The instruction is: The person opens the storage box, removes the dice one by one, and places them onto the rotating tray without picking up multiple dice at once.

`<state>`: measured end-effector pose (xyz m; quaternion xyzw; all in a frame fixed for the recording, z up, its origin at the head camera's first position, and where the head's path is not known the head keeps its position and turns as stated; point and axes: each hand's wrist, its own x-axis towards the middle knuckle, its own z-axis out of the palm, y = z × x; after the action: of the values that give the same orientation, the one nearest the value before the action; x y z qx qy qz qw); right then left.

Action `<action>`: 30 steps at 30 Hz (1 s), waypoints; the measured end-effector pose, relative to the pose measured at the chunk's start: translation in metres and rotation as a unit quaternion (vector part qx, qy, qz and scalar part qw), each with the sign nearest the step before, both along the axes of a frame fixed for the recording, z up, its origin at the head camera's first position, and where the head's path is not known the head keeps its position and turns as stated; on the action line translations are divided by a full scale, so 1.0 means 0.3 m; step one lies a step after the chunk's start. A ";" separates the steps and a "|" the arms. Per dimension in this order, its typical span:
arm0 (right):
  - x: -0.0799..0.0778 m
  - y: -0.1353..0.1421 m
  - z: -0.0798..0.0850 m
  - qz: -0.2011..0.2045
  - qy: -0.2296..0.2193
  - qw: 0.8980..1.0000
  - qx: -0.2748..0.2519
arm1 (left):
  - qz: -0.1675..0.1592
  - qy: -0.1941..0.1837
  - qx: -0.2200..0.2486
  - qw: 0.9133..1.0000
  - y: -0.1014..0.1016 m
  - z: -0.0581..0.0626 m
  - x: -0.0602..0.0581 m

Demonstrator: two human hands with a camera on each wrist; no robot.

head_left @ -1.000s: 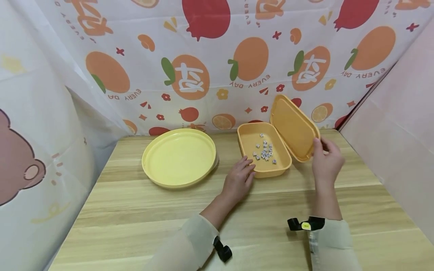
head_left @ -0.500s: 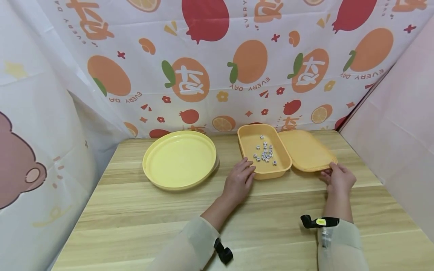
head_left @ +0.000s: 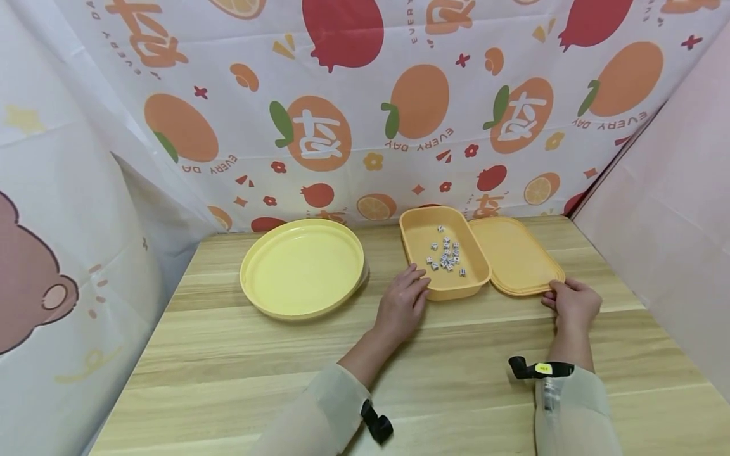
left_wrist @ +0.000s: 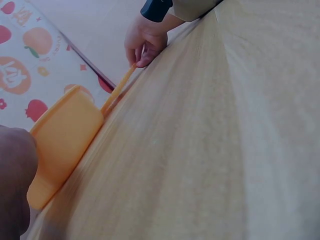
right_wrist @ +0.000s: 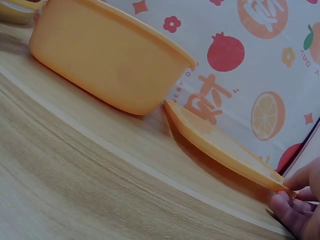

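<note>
An orange plastic box (head_left: 456,293) without its cover stands near the back of the table, with several small white dice (head_left: 447,256) scattered inside it. At its near left corner, my left hand (head_left: 401,303) holds the rim, fingertips bent over the edge. The box's orange lid (head_left: 513,250) lies almost flat to the right of the box, close beside it. My right hand (head_left: 576,304) pinches the lid's near right corner between thumb and fingers. In the right wrist view, a shadow shows under the lid (right_wrist: 225,150); whether it fully touches the table cannot be told.
A round yellow tray (head_left: 302,269) sits on the wooden table (head_left: 256,373) to the left of the box. Behind the table hangs a fruit-print curtain (head_left: 365,126), and light cloth walls (head_left: 661,209) close in both sides.
My right hand has swung the lid from a raised tilt down and to the right, almost flat beside the box. My left hand has stayed at the box's corner.
</note>
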<state>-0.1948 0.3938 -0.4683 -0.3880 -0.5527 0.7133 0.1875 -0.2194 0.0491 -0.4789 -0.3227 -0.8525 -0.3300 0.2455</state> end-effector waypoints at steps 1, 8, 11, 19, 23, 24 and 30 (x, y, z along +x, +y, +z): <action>-0.001 0.001 0.000 0.003 -0.004 1.000 0.006 | 0.001 0.000 0.000 1.000 0.000 0.000 -0.001; -0.005 -0.003 0.006 0.013 -0.013 0.999 0.034 | 0.007 -0.004 -0.005 1.000 -0.004 -0.001 -0.001; -0.003 -0.014 0.018 0.006 -0.015 0.998 0.056 | 0.005 -0.003 -0.006 1.000 -0.006 -0.004 -0.001; -0.045 -0.129 0.084 0.059 0.019 0.967 0.245 | 0.007 -0.007 -0.014 1.000 -0.006 -0.002 0.001; -0.059 -0.262 0.123 0.122 0.082 0.918 0.368 | -0.008 -0.035 -0.038 0.999 -0.024 0.028 0.010; -0.062 -0.294 0.128 0.138 0.095 0.903 0.395 | -0.014 -0.047 -0.043 0.998 -0.033 0.040 0.012; -0.077 -0.432 0.120 0.251 0.136 0.827 0.484 | -0.019 -0.106 -0.058 0.993 -0.136 0.149 0.023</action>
<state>-0.2178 0.2642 -0.4323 0.0057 -0.8746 0.4219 0.2390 -0.2125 0.0084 -0.4342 -0.3159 -0.8851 -0.3169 0.1284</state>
